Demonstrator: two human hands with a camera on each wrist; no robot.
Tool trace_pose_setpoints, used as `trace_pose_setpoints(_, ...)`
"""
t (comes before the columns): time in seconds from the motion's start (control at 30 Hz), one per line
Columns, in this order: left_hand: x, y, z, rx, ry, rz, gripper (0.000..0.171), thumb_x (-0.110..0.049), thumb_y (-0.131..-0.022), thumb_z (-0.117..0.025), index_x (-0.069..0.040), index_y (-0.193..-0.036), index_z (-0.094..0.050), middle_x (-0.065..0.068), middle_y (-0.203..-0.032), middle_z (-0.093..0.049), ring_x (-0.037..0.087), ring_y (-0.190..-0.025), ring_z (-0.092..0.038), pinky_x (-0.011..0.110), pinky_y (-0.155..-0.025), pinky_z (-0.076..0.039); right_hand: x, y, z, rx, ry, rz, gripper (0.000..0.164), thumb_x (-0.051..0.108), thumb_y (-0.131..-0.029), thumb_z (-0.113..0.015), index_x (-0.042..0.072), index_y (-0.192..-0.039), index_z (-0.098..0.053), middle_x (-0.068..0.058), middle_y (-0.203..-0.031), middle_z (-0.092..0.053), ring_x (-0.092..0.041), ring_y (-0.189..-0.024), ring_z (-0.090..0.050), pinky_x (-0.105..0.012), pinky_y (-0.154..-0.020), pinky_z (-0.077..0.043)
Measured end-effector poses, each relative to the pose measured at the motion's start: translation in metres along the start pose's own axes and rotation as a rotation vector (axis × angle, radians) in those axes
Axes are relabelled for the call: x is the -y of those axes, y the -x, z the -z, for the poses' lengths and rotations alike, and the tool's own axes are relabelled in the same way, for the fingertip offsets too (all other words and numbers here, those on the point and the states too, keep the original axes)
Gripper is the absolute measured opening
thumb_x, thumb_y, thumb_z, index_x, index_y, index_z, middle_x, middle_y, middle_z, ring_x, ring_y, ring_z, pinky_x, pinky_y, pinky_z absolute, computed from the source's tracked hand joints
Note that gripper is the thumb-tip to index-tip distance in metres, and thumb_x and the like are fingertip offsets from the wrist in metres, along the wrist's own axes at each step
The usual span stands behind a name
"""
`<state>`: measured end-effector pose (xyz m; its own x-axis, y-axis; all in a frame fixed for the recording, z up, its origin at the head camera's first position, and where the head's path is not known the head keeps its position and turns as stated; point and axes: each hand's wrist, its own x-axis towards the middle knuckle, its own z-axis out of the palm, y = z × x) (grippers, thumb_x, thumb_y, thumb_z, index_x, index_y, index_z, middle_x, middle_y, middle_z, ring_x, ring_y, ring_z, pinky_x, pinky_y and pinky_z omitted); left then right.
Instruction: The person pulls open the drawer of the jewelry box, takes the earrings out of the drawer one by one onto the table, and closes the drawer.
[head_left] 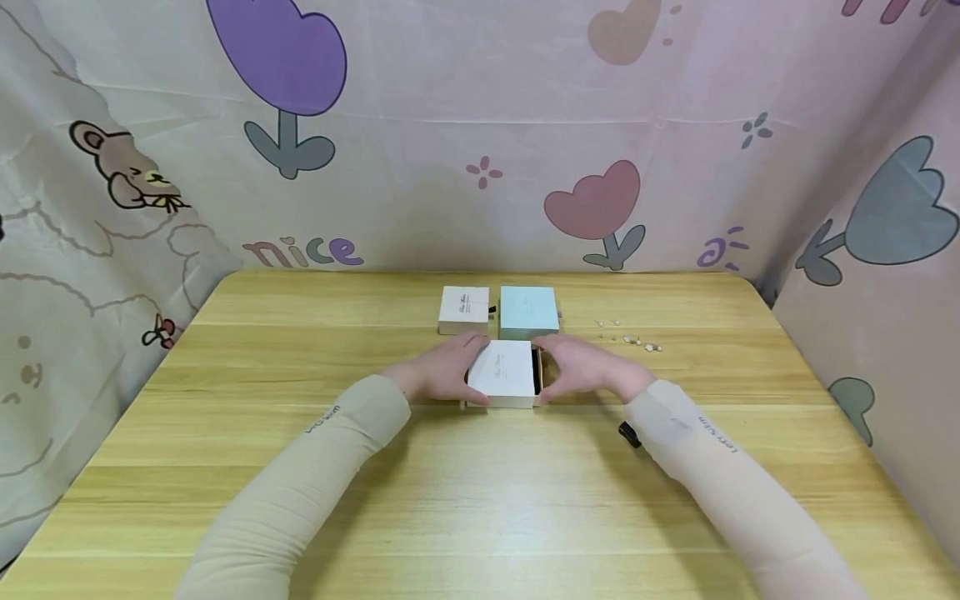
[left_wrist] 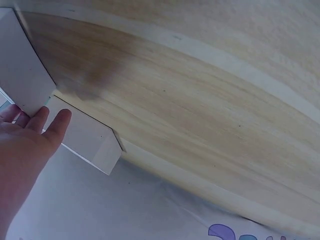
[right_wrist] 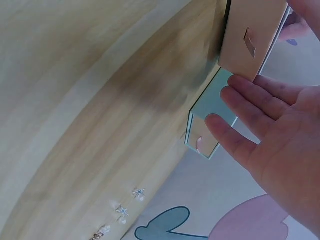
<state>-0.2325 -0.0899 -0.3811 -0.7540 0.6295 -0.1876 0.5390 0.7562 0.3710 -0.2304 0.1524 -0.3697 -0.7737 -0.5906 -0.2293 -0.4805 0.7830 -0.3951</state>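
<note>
A white lidless-looking sleeve box (head_left: pixel 501 368) with small printed script lies at mid-table, its inner drawer (head_left: pixel 538 385) sticking out slightly on the right and showing a dark interior. My left hand (head_left: pixel 444 368) holds the left end of this box, fingers at the far corner and thumb at the near one. Across from it, my right hand (head_left: pixel 583 367) spans the drawer's end between thumb and fingers. In the right wrist view the drawer's tan front (right_wrist: pixel 245 47) carries a small ribbon tab, with fingertips right at its edge. In the left wrist view the thumb is hidden.
Behind stand a smaller white box (head_left: pixel 463 307) with a black tab and a light blue box (head_left: pixel 529 310). Several small earrings (head_left: pixel 632 340) lie to the right of them. A small black object (head_left: pixel 629 434) shows beside the right sleeve. A printed curtain (head_left: pixel 420 150) borders the table.
</note>
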Motion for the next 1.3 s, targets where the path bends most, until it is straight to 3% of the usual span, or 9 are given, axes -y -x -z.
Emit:
trace_pose_setpoints(0.23,0.001,-0.002,-0.001,0.014,-0.020,-0.001,0.098,-0.051,-0.075,-0.071,-0.002,-0.146,-0.025,0.013,-0.150,-0.030,0.027,-0.137,-0.032,0.040,-0.113,-0.028,0.007,0.001,-0.004,0.000,-0.082,0.003,0.091,0.027,-0.073,-0.079,-0.004,-0.143,-0.029,-0.019,-0.137,-0.049,-0.031,-0.123,-0.051,-0.043,-0.105,-0.039)
trace_pose_setpoints(0.4,0.000,-0.001,0.001,0.015,-0.012,0.006,0.098,-0.051,-0.076,-0.071,-0.002,-0.146,-0.024,0.013,-0.151,-0.029,0.027,-0.137,-0.032,0.041,-0.113,-0.029,0.015,0.002,-0.005,0.006,0.011,0.060,0.084,0.025,-0.078,-0.075,-0.008,-0.141,-0.031,-0.021,-0.134,-0.052,-0.029,-0.120,-0.053,-0.041,-0.103,-0.041)
trace_pose_setpoints(0.7,0.001,-0.003,-0.003,0.017,-0.024,0.013,0.099,-0.055,-0.076,-0.069,-0.003,-0.147,-0.023,0.014,-0.152,-0.026,0.030,-0.139,-0.028,0.043,-0.114,-0.027,0.017,0.004,-0.008,0.022,0.058,0.018,0.083,0.027,-0.081,-0.071,-0.006,-0.144,-0.028,-0.019,-0.139,-0.047,-0.025,-0.119,-0.053,-0.039,-0.101,-0.043)
trace_pose_setpoints(1.03,0.000,-0.009,-0.010,-0.002,-0.017,0.021,0.099,-0.056,-0.080,-0.064,-0.003,-0.149,-0.017,0.015,-0.155,-0.020,0.030,-0.142,-0.023,0.044,-0.115,-0.024,0.010,0.005,-0.008,0.003,0.093,0.003,0.081,0.026,-0.082,-0.070,-0.006,-0.143,-0.029,-0.021,-0.139,-0.047,-0.030,-0.122,-0.052,-0.042,-0.101,-0.043)
trace_pose_setpoints(1.3,0.004,-0.003,-0.020,-0.022,-0.151,0.011,0.095,-0.063,-0.086,-0.049,-0.007,-0.151,-0.008,0.011,-0.159,-0.005,0.027,-0.146,-0.009,0.047,-0.117,-0.017,0.010,0.002,-0.013,0.003,0.106,0.000,0.083,0.030,-0.083,-0.068,-0.006,-0.145,-0.024,-0.022,-0.142,-0.042,-0.032,-0.127,-0.047,-0.043,-0.105,-0.040)
